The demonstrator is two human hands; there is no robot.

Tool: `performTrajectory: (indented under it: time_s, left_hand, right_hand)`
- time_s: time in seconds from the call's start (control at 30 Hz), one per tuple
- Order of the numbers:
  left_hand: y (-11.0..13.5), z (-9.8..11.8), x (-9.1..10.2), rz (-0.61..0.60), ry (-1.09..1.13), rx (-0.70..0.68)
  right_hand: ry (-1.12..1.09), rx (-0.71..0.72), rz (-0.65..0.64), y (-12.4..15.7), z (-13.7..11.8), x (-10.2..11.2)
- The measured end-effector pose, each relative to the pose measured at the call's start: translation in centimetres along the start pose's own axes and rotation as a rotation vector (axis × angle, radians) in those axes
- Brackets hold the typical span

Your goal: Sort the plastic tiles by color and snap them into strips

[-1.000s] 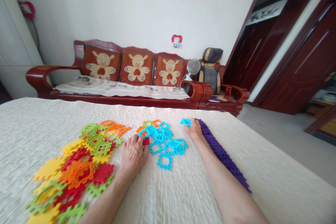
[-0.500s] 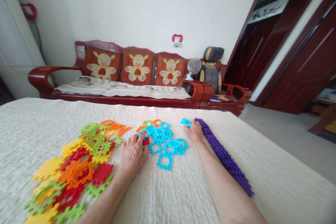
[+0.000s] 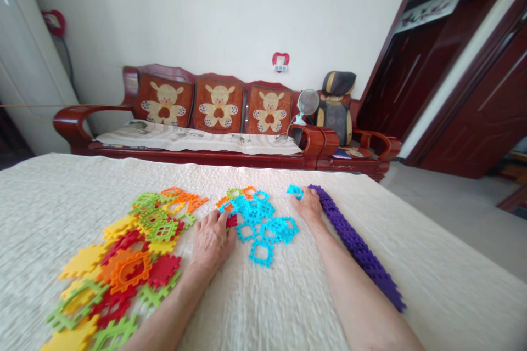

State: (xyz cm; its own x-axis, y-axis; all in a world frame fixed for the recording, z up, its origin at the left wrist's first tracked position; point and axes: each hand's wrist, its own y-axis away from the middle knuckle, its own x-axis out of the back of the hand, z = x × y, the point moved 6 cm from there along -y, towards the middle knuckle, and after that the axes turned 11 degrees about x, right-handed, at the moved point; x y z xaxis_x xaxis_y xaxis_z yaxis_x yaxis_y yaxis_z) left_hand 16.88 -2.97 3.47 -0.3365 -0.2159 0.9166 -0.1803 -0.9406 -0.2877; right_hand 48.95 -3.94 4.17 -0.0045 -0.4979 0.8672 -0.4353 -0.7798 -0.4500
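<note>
My left hand (image 3: 214, 237) rests on the cloth at the left edge of a pile of light-blue interlocking plastic pieces (image 3: 261, 253). Between its thumb and index finger shows a red interlocking piece (image 3: 231, 221), partly hidden by the fingers. Beyond the pile's right side, my right hand (image 3: 308, 205) pinches a single light-blue interlocking piece (image 3: 295, 192). Along that hand's right side runs a long row of overlapping purple interlocking pieces (image 3: 354, 241). Several orange and green pieces (image 3: 234, 192) lie at the back of the blue pile.
A large heap of yellow, red, orange and green pieces (image 3: 164, 270) spreads to the left on the cream tablecloth (image 3: 263, 318). Behind the table's far edge stands a wooden sofa (image 3: 189, 159) with bear cushions (image 3: 219, 105). A small fan (image 3: 307, 103) is near its right armrest.
The whole scene sits slightly further right as the head view turns a little. Both hands keep nearly the same places beside the pieces.
</note>
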Motion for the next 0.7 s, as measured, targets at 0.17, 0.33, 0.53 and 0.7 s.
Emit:
performTrajectory:
  time_s: [0.17, 0.33, 0.53, 0.7]
  left_hand:
    - [0.1, 0.0, 0.1, 0.001, 0.011, -0.002]
    - [0.3, 0.0, 0.3, 0.015, 0.015, 0.002]
    - [0.2, 0.2, 0.5, 0.014, 0.004, 0.007]
    - [0.2, 0.3, 0.8, 0.022, 0.006, 0.01]
  right_hand:
    - [-0.197, 0.206, 0.122, 0.1, -2.3, 1.1]
    - [-0.371, 0.368, -0.101, 0.3, -6.9, -0.4]
    - [-0.331, 0.311, -0.202, -0.2, -10.0, -1.9]
    - [-0.378, 0.229, -0.293, -1.0, -10.3, -2.8]
